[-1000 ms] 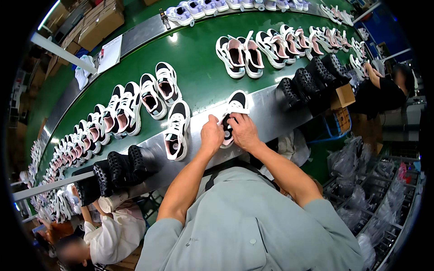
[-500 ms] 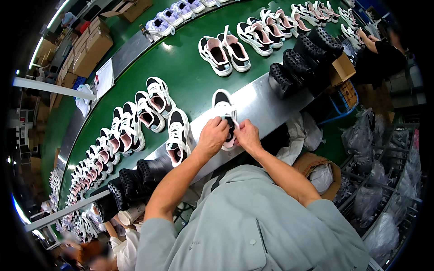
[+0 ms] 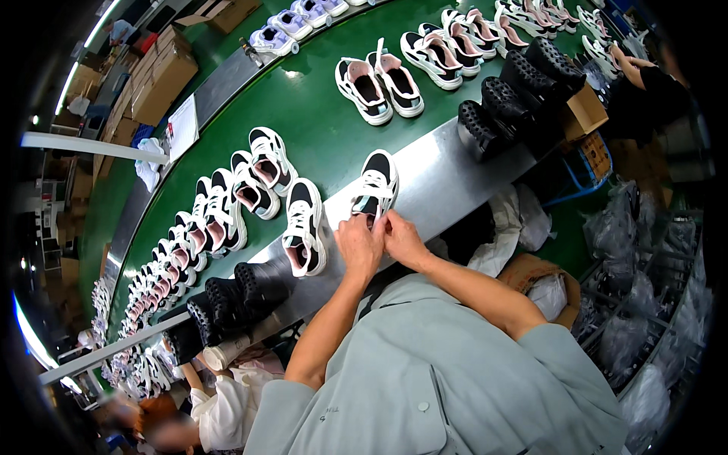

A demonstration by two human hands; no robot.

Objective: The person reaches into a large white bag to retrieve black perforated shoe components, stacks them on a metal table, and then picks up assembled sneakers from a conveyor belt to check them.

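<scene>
On the metal desk [image 3: 440, 171], by its near edge, a black-and-white shoe [image 3: 377, 183] stood with its toe pointing toward the far edge. The fingers of the left hand [image 3: 359, 246] curled over its heel opening, grasping it, while those of the right hand [image 3: 404, 241] pinched the collar's right side. A second shoe [image 3: 305, 224] stood upright near the left hand, toward the desk's left end.

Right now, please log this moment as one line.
left hand: at sneaker, heel end; right hand: same end; nearby: second sneaker; surface: metal ledge
</scene>
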